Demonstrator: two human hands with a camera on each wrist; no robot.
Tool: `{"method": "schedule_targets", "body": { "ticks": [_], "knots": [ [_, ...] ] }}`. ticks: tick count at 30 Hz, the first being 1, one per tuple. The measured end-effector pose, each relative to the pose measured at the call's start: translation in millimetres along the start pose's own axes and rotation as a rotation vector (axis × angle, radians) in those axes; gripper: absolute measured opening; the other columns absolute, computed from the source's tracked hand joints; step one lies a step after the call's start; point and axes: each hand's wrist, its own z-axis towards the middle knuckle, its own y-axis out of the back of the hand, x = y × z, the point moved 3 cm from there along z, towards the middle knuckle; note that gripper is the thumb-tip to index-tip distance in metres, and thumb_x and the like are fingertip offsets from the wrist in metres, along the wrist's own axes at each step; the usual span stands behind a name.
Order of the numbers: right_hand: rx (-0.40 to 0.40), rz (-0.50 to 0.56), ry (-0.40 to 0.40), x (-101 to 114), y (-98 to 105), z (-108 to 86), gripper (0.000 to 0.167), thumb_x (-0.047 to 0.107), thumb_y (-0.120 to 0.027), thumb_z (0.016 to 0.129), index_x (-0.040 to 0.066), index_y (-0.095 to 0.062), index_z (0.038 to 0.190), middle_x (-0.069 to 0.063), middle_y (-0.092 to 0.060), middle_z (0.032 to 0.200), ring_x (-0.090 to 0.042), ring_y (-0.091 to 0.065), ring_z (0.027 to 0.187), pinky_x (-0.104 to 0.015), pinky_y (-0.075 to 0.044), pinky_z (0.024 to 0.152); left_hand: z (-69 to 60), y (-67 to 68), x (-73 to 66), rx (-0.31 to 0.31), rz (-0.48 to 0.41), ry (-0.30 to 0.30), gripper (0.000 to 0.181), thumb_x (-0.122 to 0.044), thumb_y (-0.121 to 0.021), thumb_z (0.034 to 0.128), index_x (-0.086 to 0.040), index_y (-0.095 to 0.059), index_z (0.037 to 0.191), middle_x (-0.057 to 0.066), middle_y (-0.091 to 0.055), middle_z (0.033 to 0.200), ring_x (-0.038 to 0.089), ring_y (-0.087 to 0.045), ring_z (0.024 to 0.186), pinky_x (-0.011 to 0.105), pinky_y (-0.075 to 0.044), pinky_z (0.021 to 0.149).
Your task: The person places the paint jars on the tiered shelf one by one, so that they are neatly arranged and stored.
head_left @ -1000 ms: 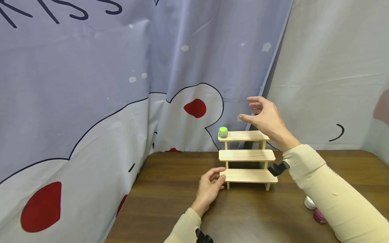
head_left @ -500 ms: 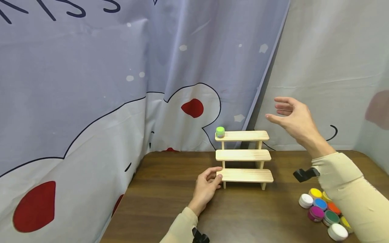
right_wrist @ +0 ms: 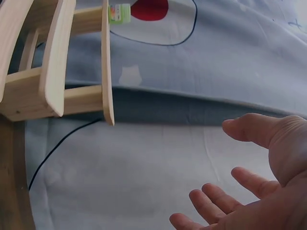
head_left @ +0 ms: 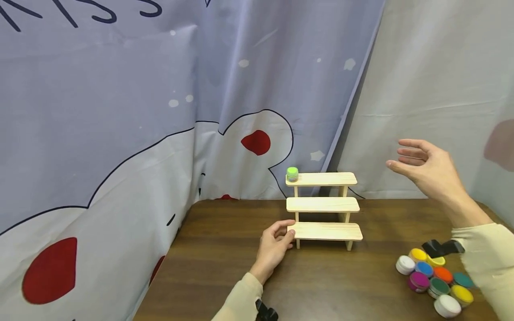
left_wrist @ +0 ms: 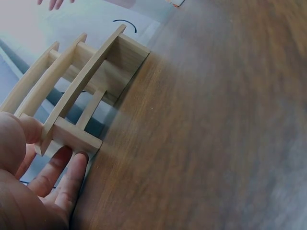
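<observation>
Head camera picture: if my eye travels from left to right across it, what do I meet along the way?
Large red patch → left hand → three-tier wooden stand → right hand → faded reddish patch at the right edge.

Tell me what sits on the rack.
A green jar stands at the left end of its top shelf. The left hand hides part of the bottom shelf's left end.

Brown wood-grain table, creased bluish cloth hanging behind, dark lettering, red printed patches, paler cloth at right
</observation>
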Motion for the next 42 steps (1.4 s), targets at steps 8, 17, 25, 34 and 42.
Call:
{"method": "schedule_targets", "body": {
  "ticks": [8, 17, 25, 34, 42],
  "knots": [
    [-0.066, -0.01, -0.034, -26.2, 18.9, -22.6, 0.087, 0.054, -0.081, 0.1, 0.021, -0.045, 0.171, 0.017, -0.063, 0.137, 0.029, -0.055, 0.099, -0.001, -0.045, 0.074, -0.9, -2.7, -1.4, -0.003, -0.003, -0.021, 0.028, -0.011, -0.076, 0.1072, -0.012, -0.078, 0.135, 0.012, -0.077, 0.117, 0.023, -0.075, 0.099, 0.04, -0.069, 0.085],
    [-0.123, -0.032, -0.03, -37.6, 33.1, -38.6, 0.08, 0.047, -0.08, 0.103, 0.022, -0.046, 0.171, -0.01, -0.06, 0.16, 0.031, -0.051, 0.094, 0.0, -0.044, 0.071, -2.0, -0.2, -1.4, -0.006, -0.009, -0.013, 0.028, -0.012, -0.076, 0.1072, -0.011, -0.078, 0.135, 0.012, -0.077, 0.116, 0.025, -0.076, 0.102, 0.044, -0.069, 0.088],
    [-0.108, -0.028, -0.019, -59.0, 36.9, -54.5, 0.079, 0.038, -0.082, 0.104, 0.012, -0.046, 0.17, 0.018, -0.06, 0.131, 0.032, -0.052, 0.093, -0.001, -0.048, 0.069, -1.4, 0.0, -0.9, -0.002, -0.004, -0.014, 0.028, -0.012, -0.076, 0.1072, -0.012, -0.078, 0.135, 0.012, -0.077, 0.115, 0.023, -0.075, 0.099, 0.042, -0.069, 0.087],
    [-0.127, 0.188, 0.036, -101.3, 34.9, -79.3, 0.059, 0.007, -0.078, 0.105, 0.041, -0.057, 0.148, 0.041, -0.062, 0.115, 0.023, -0.063, 0.093, -0.003, -0.053, 0.07, -1.3, -0.7, -2.5, 0.006, -0.017, -0.011, 0.027, -0.012, -0.076, 0.1073, -0.012, -0.078, 0.135, 0.013, -0.077, 0.117, 0.024, -0.075, 0.101, 0.044, -0.069, 0.09],
    [-0.101, 0.313, 0.078, -141.2, 28.8, -105.7, 0.062, -0.012, -0.072, 0.102, 0.039, -0.062, 0.135, 0.032, -0.071, 0.115, 0.011, -0.072, 0.091, -0.01, -0.059, 0.07, -0.2, 0.1, -1.6, 0.009, -0.019, -0.004, 0.028, -0.013, -0.076, 0.1077, -0.013, -0.078, 0.135, 0.014, -0.078, 0.12, 0.027, -0.076, 0.104, 0.046, -0.069, 0.091]
  ]
}}
